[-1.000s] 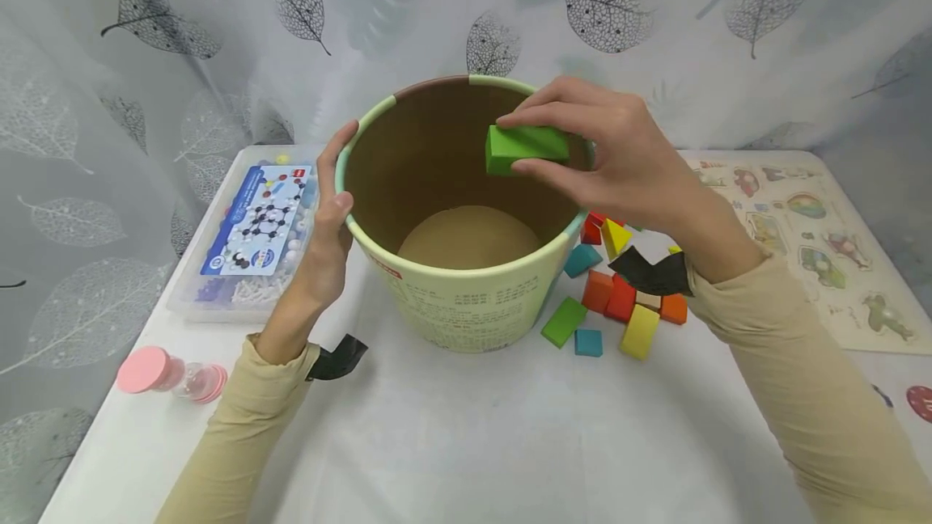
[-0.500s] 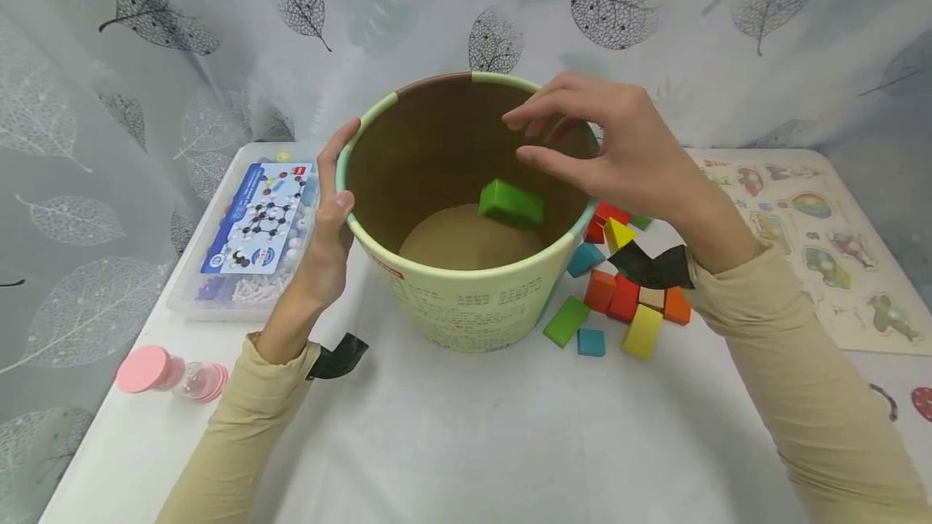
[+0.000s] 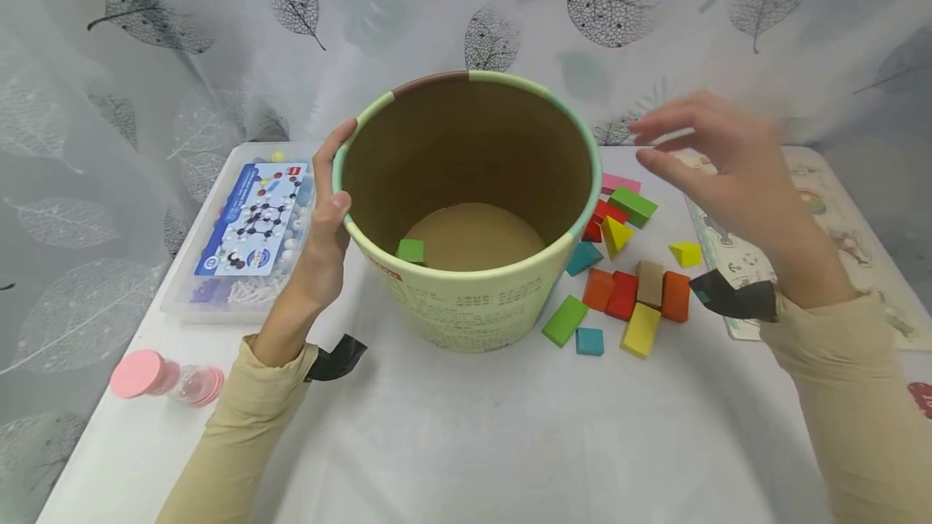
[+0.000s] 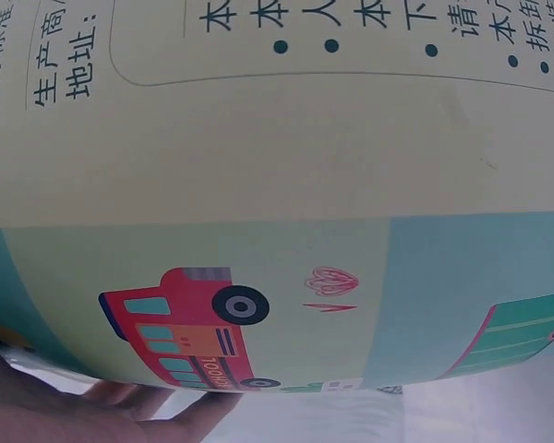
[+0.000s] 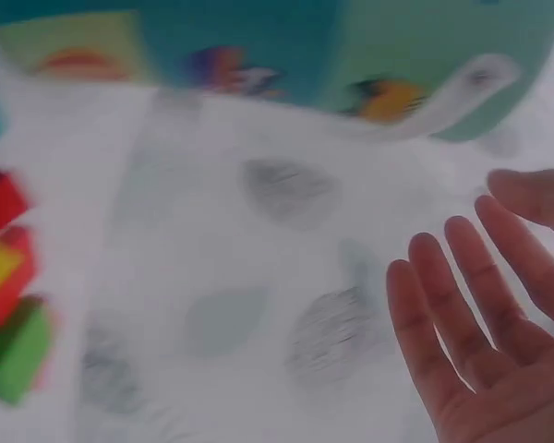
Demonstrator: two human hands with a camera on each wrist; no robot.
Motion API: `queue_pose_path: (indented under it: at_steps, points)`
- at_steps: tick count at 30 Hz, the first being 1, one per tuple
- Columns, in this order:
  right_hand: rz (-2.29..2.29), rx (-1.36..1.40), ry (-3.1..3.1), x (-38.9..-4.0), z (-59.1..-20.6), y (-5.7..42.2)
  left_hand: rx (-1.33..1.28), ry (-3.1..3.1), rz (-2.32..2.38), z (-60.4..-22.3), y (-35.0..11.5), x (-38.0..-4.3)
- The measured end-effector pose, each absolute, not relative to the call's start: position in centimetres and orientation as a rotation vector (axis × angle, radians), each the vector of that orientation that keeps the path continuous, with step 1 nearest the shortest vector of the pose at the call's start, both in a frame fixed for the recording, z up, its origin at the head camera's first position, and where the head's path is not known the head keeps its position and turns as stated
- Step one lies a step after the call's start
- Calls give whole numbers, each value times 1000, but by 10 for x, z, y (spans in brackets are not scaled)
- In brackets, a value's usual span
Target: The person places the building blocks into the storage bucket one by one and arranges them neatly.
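Observation:
A large pale-green bucket (image 3: 466, 306) stands upright on the white table, its brown inside facing up. My left hand (image 3: 320, 241) holds its left rim, thumb on the edge and fingers along the outside. Printed pictures and text on the bucket wall (image 4: 258, 157) fill the left wrist view. Inside, a green block (image 3: 411, 251) shows low at the front left, partly hidden by the near rim. My right hand (image 3: 721, 164), slightly blurred, is raised right of the bucket with nothing in it. In the right wrist view its fingers (image 5: 489, 295) are spread and relaxed.
Several coloured wooden blocks (image 3: 621, 295) lie right of the bucket. A puzzle board (image 3: 739, 330) is farther right, partly behind the right arm. At left are a clear box of molecule-model parts (image 3: 218, 310) and a pink hourglass (image 3: 149, 372). A leaf-print curtain (image 3: 422, 6) hangs behind.
My right hand let go of the green block, which dropped into the bucket and now shows at the front left. The hand has moved away rightward; the left hand keeps its place on the rim.

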State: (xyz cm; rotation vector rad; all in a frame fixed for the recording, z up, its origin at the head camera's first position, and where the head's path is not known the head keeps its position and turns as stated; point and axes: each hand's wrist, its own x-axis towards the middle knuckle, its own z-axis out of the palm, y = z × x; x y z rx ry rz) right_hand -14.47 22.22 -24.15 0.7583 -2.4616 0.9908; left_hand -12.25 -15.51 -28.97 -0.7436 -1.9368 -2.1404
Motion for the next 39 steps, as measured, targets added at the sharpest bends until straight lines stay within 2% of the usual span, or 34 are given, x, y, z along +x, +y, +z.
queue_pose_path:
  at_steps: [7,14,31,39]
  points:
    - [971,645,-2780,-147,-317,252,-750,-1938,-2126,-289,-156,-121]
    - [990,509,-3057,-150,-347,248,-751,-1930,-2130,-289,-156,-120]
    - [950,455,-3072,-150,-355,253,-764,-1908,-2131,-288,-154,-120]
    - [797,475,-2844,-144,-309,254,-769,-1921,-2117,-290,-155,-122]
